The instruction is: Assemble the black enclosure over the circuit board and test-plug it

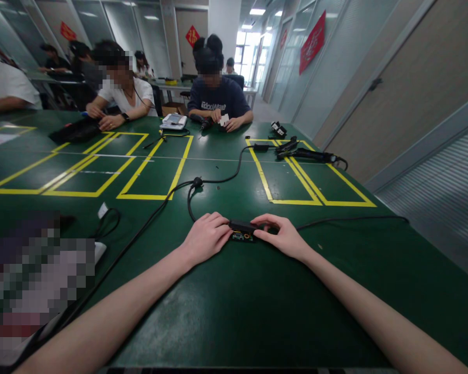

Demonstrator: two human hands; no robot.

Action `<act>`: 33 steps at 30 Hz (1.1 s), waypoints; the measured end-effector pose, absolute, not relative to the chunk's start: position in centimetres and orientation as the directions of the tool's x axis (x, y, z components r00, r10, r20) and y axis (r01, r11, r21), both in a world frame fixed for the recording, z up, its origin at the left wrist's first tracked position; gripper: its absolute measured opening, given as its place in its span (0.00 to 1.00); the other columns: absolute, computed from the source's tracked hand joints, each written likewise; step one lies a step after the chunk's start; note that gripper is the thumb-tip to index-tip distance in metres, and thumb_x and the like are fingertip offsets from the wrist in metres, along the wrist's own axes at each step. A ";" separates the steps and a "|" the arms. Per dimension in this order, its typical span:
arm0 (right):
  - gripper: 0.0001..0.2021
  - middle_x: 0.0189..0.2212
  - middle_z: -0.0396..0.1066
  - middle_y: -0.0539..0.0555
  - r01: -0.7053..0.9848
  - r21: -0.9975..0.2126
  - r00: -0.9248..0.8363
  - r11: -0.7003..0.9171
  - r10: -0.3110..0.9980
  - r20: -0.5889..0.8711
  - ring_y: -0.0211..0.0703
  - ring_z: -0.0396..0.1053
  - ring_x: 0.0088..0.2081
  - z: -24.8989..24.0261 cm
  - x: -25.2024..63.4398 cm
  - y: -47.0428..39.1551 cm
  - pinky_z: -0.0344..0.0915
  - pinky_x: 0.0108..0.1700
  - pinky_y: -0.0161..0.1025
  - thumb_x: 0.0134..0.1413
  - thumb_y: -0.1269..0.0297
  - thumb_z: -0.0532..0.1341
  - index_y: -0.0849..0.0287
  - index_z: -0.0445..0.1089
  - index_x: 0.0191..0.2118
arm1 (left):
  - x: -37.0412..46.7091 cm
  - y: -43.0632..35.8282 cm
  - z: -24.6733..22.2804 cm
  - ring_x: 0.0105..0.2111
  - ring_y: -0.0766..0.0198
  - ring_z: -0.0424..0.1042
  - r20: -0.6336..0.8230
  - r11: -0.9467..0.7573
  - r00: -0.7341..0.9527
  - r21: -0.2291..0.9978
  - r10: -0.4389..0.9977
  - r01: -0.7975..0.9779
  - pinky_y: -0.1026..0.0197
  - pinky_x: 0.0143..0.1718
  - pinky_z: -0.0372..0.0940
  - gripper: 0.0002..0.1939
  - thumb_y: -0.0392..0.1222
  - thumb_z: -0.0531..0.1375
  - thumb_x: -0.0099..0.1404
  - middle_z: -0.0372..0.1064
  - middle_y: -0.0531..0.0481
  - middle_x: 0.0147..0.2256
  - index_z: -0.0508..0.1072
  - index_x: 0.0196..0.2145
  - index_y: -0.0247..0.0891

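In the middle of the green table lies a black power adapter (242, 225) with a circuit board (243, 236) showing along its near side. Fingers of my left hand (208, 236) are closed on the adapter's left end. At the right end my right hand (281, 235) pinches it between thumb and fingers. A black cable (351, 219) runs off to the right from behind my right hand. Another cable (189, 200) comes down from a black plug (197, 182) to behind my left hand. The adapter's ends are partly hidden by my fingers.
Yellow tape rectangles (152, 196) mark the table (234, 311). A long black cable (140, 223) crosses on the left. Black tool-like parts (308, 154) lie at the far right. Across the table, a person (220, 96) handles a pale piece, beside a drill (203, 122).
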State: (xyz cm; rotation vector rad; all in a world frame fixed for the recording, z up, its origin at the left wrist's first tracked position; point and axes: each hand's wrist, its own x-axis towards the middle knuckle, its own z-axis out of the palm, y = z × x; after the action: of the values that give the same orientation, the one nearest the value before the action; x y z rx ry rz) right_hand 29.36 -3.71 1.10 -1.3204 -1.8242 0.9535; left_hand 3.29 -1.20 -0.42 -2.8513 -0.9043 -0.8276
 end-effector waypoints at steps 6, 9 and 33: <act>0.17 0.41 0.80 0.56 0.454 -0.856 -0.271 0.245 0.954 0.130 0.50 0.75 0.40 1.2 29.4 -3.8 0.72 0.43 0.46 0.60 0.49 0.62 0.56 0.79 0.45 | 3.0 -1.3 -0.3 0.38 0.59 0.75 0.546 -0.823 0.627 0.256 0.555 0.506 0.56 0.41 0.70 0.08 0.39 0.60 0.73 0.80 0.47 0.38 0.78 0.37 0.37; 0.17 0.43 0.80 0.55 0.445 -0.858 -0.277 0.257 0.950 0.141 0.52 0.76 0.43 1.2 29.3 -3.9 0.73 0.45 0.47 0.62 0.50 0.61 0.54 0.79 0.47 | 2.8 -1.4 0.0 0.38 0.59 0.76 0.509 -0.768 0.577 0.373 0.638 0.520 0.57 0.41 0.71 0.04 0.38 0.62 0.69 0.79 0.48 0.36 0.76 0.36 0.38; 0.11 0.44 0.78 0.57 0.451 -0.789 -0.411 0.417 0.882 0.232 0.50 0.74 0.43 1.2 29.4 -4.1 0.71 0.45 0.46 0.60 0.58 0.64 0.55 0.76 0.46 | 2.9 -1.5 0.8 0.49 0.52 0.76 0.361 -0.740 0.669 0.499 0.650 0.450 0.49 0.52 0.70 0.26 0.39 0.68 0.57 0.76 0.45 0.49 0.70 0.53 0.41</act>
State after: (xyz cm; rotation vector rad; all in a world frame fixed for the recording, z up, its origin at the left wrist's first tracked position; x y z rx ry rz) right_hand 29.39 -4.08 1.17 -1.1249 -2.0241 0.8521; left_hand 2.86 -1.52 0.85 -3.2023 -1.1024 -0.9540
